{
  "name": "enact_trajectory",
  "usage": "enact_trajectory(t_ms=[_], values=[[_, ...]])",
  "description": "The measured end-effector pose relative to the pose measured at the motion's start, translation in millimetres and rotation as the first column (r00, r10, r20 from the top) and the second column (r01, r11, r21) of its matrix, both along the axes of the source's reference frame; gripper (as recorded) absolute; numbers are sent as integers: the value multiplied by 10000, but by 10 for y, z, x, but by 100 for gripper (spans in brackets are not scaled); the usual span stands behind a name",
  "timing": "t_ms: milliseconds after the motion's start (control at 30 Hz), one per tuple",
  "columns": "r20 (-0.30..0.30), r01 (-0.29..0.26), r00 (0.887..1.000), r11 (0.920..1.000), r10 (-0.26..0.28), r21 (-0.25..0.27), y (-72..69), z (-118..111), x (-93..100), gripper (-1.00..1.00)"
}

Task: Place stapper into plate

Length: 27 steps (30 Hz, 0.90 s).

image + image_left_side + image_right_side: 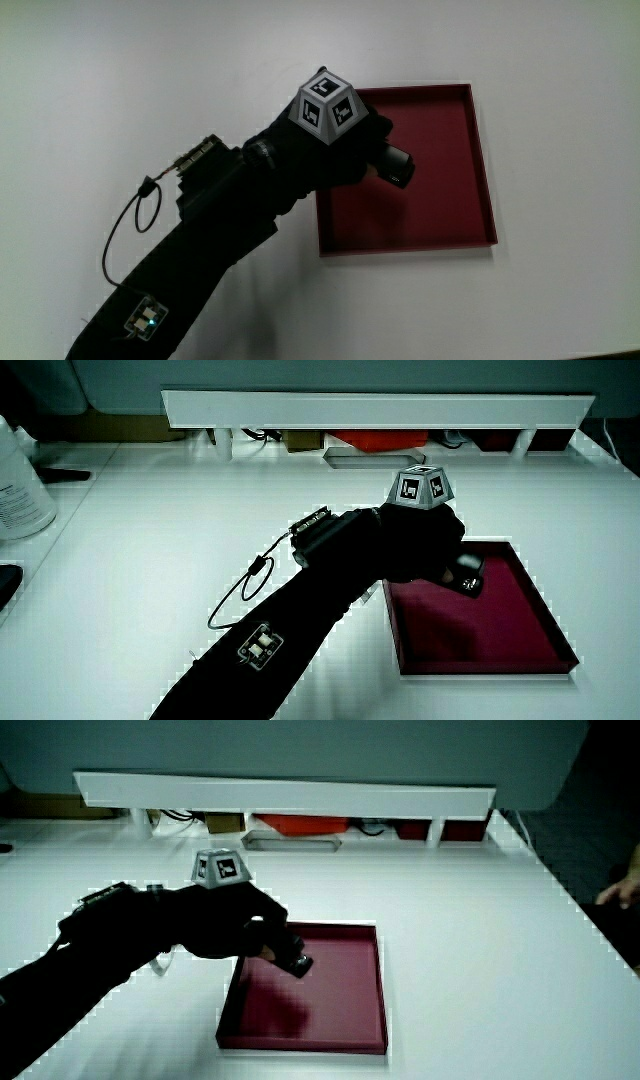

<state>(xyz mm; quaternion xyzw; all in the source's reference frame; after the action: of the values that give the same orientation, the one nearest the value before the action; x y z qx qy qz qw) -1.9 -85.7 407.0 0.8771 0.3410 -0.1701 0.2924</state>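
Note:
A dark red square plate [450, 215] lies on the white table; it also shows in both side views [510, 640] [340, 1010]. The gloved hand [350, 150] hovers over the plate's edge, its fingers curled around a small black stapler [397, 166]. One end of the stapler pokes out from the fingers above the plate's floor, as both side views show [466, 578] [298, 963]. The stapler looks held a little above the plate and casts a shadow on it. A patterned cube [328, 103] sits on the back of the hand.
A thin black cable loop [130, 225] hangs from the forearm over the table. A low white partition [380, 405] runs along the table's edge farthest from the person. A white bottle [20, 485] stands at a table corner in a side view.

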Motion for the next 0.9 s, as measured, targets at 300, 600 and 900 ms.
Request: enact_trajectory(t_ms=[300,600,900], values=[[399,-279,9988,9989,294,-364,65,310,220,0],[940,-331,9947,9958,411,-858,74,556,265,0],[836,-243,9960,9963,313,-830,81,556,230,-36]])
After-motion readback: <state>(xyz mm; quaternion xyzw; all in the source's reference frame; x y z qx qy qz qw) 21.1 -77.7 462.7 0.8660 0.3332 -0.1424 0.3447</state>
